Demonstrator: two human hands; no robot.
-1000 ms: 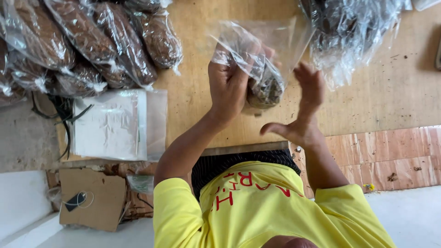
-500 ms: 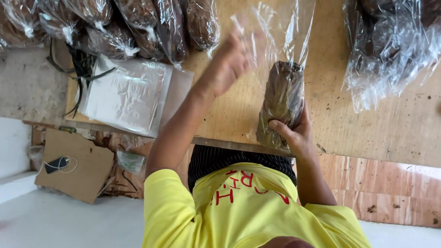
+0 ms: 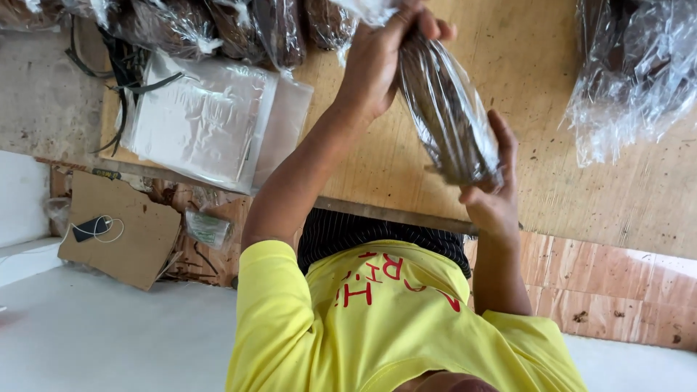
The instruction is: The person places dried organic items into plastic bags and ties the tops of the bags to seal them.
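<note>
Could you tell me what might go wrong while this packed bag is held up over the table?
The left hand pinches only the thin top of the filled bag, so the film could slip or tear. The right hand props just the bottom; the bag might tip sideways. The bagged pile lies close enough to snag.

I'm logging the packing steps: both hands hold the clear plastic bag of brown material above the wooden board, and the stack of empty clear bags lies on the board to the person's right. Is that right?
Not quite. The head view shows the stack of empty clear bags on the wooden board to the person's left. Otherwise correct: left hand and right hand both hold the clear plastic bag of brown material above it.
</note>
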